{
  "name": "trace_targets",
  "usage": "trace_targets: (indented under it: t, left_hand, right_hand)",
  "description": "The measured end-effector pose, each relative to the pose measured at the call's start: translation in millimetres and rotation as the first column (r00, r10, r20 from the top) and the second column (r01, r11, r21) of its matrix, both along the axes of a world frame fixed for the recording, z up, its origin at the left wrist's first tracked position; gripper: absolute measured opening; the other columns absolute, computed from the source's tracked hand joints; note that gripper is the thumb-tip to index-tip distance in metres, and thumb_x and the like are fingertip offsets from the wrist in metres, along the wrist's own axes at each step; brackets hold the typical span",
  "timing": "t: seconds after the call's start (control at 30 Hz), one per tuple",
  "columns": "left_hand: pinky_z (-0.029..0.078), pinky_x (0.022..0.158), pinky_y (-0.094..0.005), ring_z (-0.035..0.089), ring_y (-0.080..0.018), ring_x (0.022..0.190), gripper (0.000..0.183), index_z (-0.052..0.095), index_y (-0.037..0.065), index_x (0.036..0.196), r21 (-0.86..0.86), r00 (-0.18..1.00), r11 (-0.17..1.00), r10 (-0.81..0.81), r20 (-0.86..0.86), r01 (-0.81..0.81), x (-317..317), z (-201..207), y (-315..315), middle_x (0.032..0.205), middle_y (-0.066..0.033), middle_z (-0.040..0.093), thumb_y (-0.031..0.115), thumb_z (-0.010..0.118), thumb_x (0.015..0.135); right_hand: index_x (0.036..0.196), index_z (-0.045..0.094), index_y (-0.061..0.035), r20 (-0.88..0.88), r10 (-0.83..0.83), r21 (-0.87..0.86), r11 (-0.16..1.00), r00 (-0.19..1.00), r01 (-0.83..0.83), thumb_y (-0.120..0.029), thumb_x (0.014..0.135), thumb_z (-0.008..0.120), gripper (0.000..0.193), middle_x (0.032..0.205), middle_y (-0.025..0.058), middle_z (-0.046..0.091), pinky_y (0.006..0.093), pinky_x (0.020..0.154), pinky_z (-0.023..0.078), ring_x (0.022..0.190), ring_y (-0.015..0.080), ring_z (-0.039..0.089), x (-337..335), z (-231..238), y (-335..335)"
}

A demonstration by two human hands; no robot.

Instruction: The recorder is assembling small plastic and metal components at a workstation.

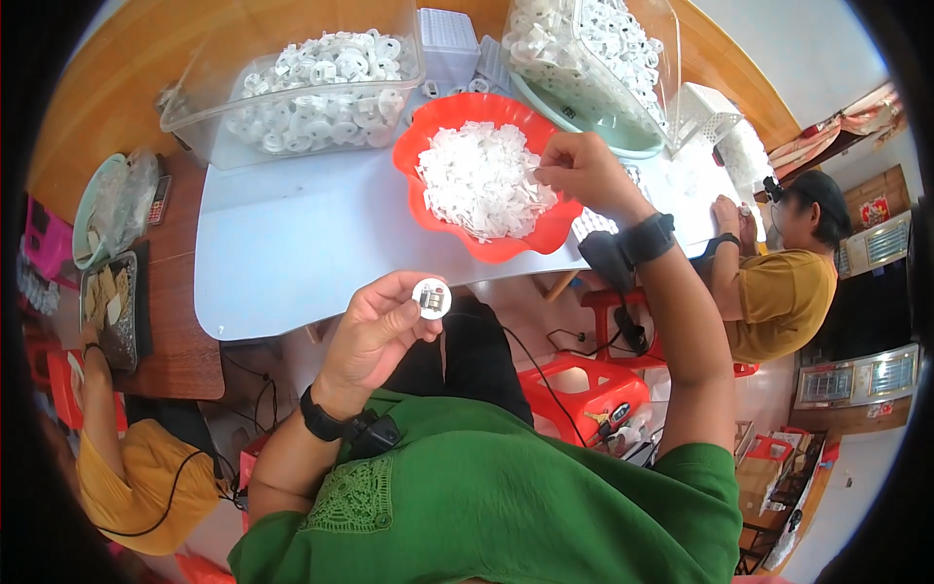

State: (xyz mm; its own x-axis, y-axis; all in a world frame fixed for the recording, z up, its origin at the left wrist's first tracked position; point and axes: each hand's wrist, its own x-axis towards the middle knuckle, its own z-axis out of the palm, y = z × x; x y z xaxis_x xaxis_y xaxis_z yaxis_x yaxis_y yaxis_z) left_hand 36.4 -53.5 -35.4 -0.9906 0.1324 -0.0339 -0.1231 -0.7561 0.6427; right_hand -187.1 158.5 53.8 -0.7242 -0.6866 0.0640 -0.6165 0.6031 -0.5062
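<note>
My left hand [375,326] is closed around the edge of a small round white plastic part [432,299], holding it up in front of the table edge. Metal-looking pieces show in a recess on its face. Over the right rim of a red scalloped bowl [413,117], my right hand [584,173] is closed with its fingertips pinched together at the heap. Small flat white plastic pieces [477,180] fill the bowl. Whatever is between the right fingertips is too small to make out.
Clear bins [292,105] [623,58] of round white parts stand at the back left and back right. A pale green basin [632,141] sits under the right bin. Co-workers in yellow sit at the right [778,302] and left [146,482]. Red stools [584,389] stand below the table.
</note>
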Motion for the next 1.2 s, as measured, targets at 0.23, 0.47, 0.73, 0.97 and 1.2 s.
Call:
trace_targets:
  t: [0.23,0.47,0.73,0.97,1.2]
  left_hand:
    - [0.049,0.068,-0.0258,0.059,-0.0148,0.077,0.037,0.053,-0.004,0.114,-0.001,0.999,1.0,-0.029,-0.043,0.029,14.4,10.3,8.0,0.093,-0.0116,0.061,0.02,0.063,0.088]
    - [0.049,0.068,-0.0247,0.059,-0.0136,0.076,0.041,0.052,-0.005,0.119,-0.013,0.993,0.997,-0.072,-0.095,0.071,35.0,24.7,26.2,0.094,-0.0104,0.062,0.019,0.063,0.088]
    - [0.051,0.073,-0.0242,0.061,-0.0125,0.083,0.041,0.055,-0.004,0.119,-0.009,0.972,0.989,-0.144,-0.184,0.144,53.6,22.2,43.5,0.1,-0.0089,0.063,0.014,0.068,0.084]
    - [0.052,0.069,-0.0254,0.062,-0.0133,0.08,0.039,0.056,-0.005,0.115,-0.024,0.968,0.982,-0.189,-0.165,0.188,61.1,21.8,50.4,0.097,-0.0091,0.064,0.016,0.069,0.084]
    - [0.052,0.066,-0.0256,0.062,-0.0142,0.076,0.036,0.057,-0.004,0.112,-0.034,0.972,0.981,-0.194,-0.135,0.191,65.5,22.4,54.0,0.095,-0.0092,0.064,0.016,0.069,0.084]
  right_hand:
    - [0.092,0.057,0.0007,0.576,0.09,-0.521,0.806,0.812,0.28,0.0,0.083,0.059,0.009,0.075,0.0056,0.061,0.0216,0.045,0.046,0.053,0.01,0.056,71.6,19.3,3.1]
    - [0.097,0.059,0.006,0.648,0.349,-0.658,0.704,0.677,0.267,0.004,0.083,0.06,0.015,0.079,0.0076,0.062,0.0234,0.051,0.051,0.066,0.0117,0.062,155.0,15.7,26.5]
    - [0.09,0.064,0.0014,0.411,0.19,-0.577,0.811,0.891,0.093,-0.003,0.085,0.063,0.006,0.066,-0.0006,0.058,0.0175,0.046,0.042,0.054,0.0033,0.052,221.1,24.5,36.1]
    - [0.087,0.063,0.0011,0.361,0.202,-0.592,0.804,0.911,0.056,-0.003,0.085,0.062,0.005,0.07,0.0001,0.055,0.0192,0.044,0.038,0.053,0.0036,0.05,230.8,12.7,29.7]
    - [0.088,0.063,0.0013,0.065,0.182,-0.54,0.833,0.981,-0.119,0.002,0.08,0.062,0.008,0.069,0.0077,0.054,0.0298,0.054,0.044,0.061,0.0182,0.056,233.2,8.7,30.0]
